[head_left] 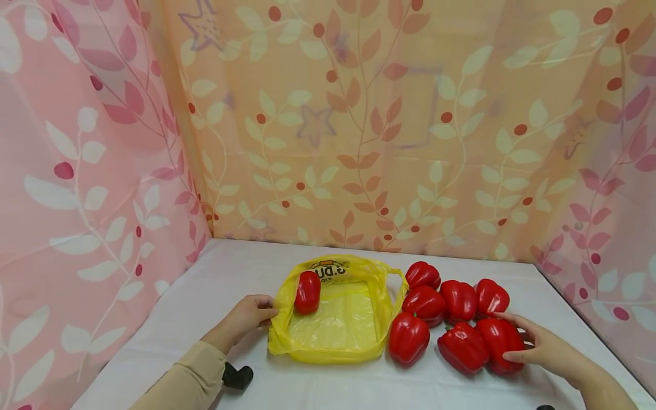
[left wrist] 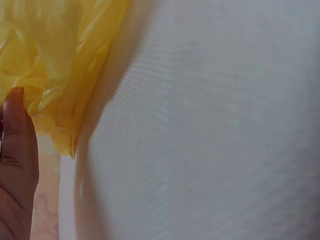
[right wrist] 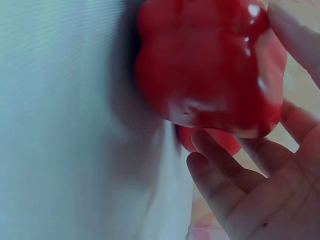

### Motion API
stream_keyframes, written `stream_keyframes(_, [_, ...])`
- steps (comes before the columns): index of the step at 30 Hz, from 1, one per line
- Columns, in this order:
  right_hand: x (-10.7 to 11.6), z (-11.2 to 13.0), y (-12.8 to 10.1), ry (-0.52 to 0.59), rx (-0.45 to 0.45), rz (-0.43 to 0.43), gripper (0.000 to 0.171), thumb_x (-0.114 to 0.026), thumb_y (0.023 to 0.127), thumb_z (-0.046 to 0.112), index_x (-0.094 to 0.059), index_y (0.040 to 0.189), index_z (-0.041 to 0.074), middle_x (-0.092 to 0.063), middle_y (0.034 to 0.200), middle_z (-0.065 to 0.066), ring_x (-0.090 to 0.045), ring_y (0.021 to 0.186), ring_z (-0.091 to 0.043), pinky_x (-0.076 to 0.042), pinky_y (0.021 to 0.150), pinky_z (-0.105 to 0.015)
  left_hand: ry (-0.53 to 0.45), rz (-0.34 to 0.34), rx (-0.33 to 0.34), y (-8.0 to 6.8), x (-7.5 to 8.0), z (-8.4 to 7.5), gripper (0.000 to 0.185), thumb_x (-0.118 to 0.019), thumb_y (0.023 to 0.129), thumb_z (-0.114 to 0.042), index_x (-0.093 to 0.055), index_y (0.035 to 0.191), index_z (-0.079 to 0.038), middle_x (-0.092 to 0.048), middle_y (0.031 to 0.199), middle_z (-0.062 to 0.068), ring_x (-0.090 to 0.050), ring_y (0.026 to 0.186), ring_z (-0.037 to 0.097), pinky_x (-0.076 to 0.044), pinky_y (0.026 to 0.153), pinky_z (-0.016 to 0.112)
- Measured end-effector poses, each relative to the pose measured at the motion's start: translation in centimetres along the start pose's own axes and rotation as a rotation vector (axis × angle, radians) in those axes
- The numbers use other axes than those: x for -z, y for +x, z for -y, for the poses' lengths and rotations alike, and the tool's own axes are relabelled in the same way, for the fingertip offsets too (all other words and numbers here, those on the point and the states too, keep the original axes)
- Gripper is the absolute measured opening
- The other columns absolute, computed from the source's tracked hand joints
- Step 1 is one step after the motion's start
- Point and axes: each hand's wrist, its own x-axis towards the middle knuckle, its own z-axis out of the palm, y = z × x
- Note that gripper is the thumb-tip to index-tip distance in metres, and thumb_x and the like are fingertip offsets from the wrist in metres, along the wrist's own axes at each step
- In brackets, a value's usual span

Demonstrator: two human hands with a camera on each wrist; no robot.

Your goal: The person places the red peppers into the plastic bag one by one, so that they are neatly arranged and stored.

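A yellow plastic bag [head_left: 333,324] lies open on the white table [head_left: 230,273], with one red pepper [head_left: 307,292] inside near its left rim. My left hand [head_left: 252,314] pinches the bag's left edge; in the left wrist view a finger [left wrist: 17,145] presses the crumpled yellow bag [left wrist: 55,60]. Several more red peppers lie in a cluster [head_left: 456,302] to the right of the bag. My right hand [head_left: 530,344] wraps the rightmost front pepper [head_left: 499,341], thumb behind it and fingers in front. In the right wrist view that pepper [right wrist: 210,65] fills the frame, with fingers [right wrist: 225,170] spread below it.
Leaf-patterned curtains close off the table on the left [head_left: 77,199], back [head_left: 384,142] and right [head_left: 615,199]. A small black object [head_left: 238,376] sits at my left wrist. Another pepper [head_left: 408,337] lies just right of the bag's front corner.
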Motion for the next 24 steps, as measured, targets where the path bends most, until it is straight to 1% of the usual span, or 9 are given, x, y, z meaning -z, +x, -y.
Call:
stream_keyframes(6, [-0.4,-0.6,-0.1,0.025,-0.001,0.020,0.093,-0.071,0.077,0.028,-0.010,0.144,0.005,-0.021,0.133,-0.037,-0.036,0.110,-0.050,-0.049,0.075,-0.051,0.000,0.007,-0.015,0.0,0.1,0.0,0.012,-0.061,0.086,-0.010,-0.065,0.094,-0.002,-0.061,0.086,0.005,-0.054,0.074,0.018,-0.050,0.069,0.031])
stream_keyframes(10, [-0.6,-0.9,-0.1,0.060,-0.015,0.035,0.097,-0.071,0.078,0.027,-0.003,0.144,0.005,-0.018,0.134,-0.036,-0.034,0.111,-0.049,-0.048,0.077,-0.052,0.001,0.004,-0.019,-0.1,0.1,0.1,0.012,-0.062,0.086,-0.011,-0.065,0.094,-0.002,-0.061,0.085,0.005,-0.053,0.074,0.019,-0.050,0.069,0.031])
stream_keyframes(16, [-0.9,-1.4,-0.1,0.086,-0.036,0.039,0.097,-0.070,0.079,0.026,-0.001,0.144,0.005,-0.019,0.134,-0.035,-0.034,0.112,-0.047,-0.047,0.079,-0.053,-0.003,0.004,-0.023,0.0,0.1,0.1,0.013,-0.062,0.086,-0.012,-0.065,0.094,-0.002,-0.061,0.085,0.005,-0.053,0.073,0.019,-0.049,0.068,0.031])
stream_keyframes(21, [-0.9,-1.8,0.0,0.096,-0.012,0.060,0.096,-0.068,0.081,0.024,0.002,0.144,0.005,-0.015,0.137,-0.035,-0.028,0.115,-0.050,-0.044,0.083,-0.056,-0.002,0.006,-0.013,0.1,0.2,0.2,0.014,-0.062,0.086,-0.012,-0.064,0.095,-0.002,-0.061,0.085,0.004,-0.053,0.073,0.019,-0.049,0.068,0.031])
stream_keyframes(24, [-1.0,-2.1,0.0,0.104,0.007,0.071,0.095,-0.067,0.081,0.022,0.001,0.144,0.004,-0.014,0.137,-0.034,-0.027,0.116,-0.050,-0.044,0.084,-0.055,-0.006,0.006,-0.007,0.1,0.1,0.3,0.014,-0.062,0.086,-0.013,-0.064,0.095,-0.002,-0.061,0.085,0.004,-0.053,0.073,0.019,-0.049,0.068,0.031])
